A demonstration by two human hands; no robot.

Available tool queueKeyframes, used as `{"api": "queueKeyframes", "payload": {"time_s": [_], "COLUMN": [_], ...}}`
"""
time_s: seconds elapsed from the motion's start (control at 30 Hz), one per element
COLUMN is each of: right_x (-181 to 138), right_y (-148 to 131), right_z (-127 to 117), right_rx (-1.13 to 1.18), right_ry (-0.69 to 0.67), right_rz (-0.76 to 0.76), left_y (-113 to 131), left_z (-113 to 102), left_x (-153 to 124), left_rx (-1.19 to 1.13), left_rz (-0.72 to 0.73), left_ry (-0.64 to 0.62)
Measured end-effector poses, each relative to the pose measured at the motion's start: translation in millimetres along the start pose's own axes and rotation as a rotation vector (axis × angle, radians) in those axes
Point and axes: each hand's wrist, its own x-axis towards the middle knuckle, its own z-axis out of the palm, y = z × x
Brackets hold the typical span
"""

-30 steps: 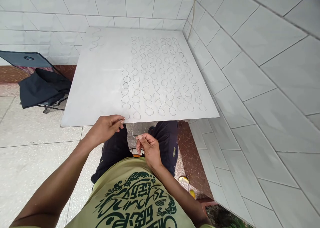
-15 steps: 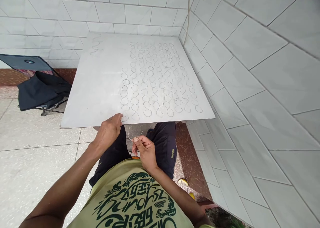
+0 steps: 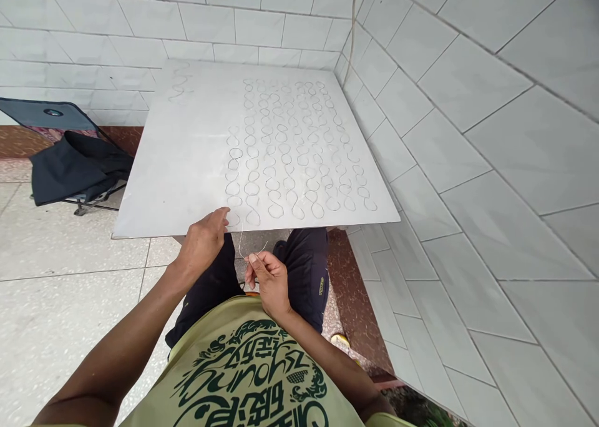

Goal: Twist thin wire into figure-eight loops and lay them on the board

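At the board's front edge is my left hand point(image 3: 204, 238), touching the white surface with its fingers slightly apart. Nothing shows between them. A faint loop point(image 3: 234, 219) lies just beside these fingertips. Lower down, in front of my trousers, my right hand point(image 3: 270, 280) pinches a thin curved wire point(image 3: 240, 247) between thumb and fingers. One end of this wire reaches up to the board's edge, and the other sticks out to the right. Rows of thin S-shaped curves point(image 3: 290, 197) cover the middle and right of the white board point(image 3: 163, 171).
Tiled walls point(image 3: 468, 133) meet behind and to the right of the board. A cable point(image 3: 352, 34) hangs down in the corner. On the left stands a folding chair point(image 3: 65, 118) with dark cloth point(image 3: 77, 168) over it.
My left fingertips have lifted and parted slightly at the board's edge. My right hand keeps the wire pinched in nearly the same place. The view has shifted a little.
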Motion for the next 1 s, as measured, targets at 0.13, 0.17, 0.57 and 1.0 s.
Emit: {"api": "queueKeyframes", "payload": {"time_s": [0.13, 0.17, 0.57, 1.0], "right_x": [1.6, 2.3, 11.2, 6.0], "right_y": [-1.0, -1.9, -10.0, -7.5], "right_z": [1.8, 1.8, 7.5, 10.9], "right_rx": [0.009, 0.019, 0.142, 0.086], "right_ry": [0.016, 0.029, 0.074, -0.033], "right_rz": [0.000, -0.003, -0.018, 0.113], "left_y": [11.6, 15.2, 48.3, 36.2], "left_z": [-0.7, -3.4, 7.7, 10.9], "left_x": [2.0, 0.7, -40.4, -32.6], "left_rx": [-0.190, -0.237, -0.802, -0.859], "left_rz": [-0.096, -0.122, -0.445, -0.506], "left_ry": [0.089, 0.113, 0.004, 0.059]}}
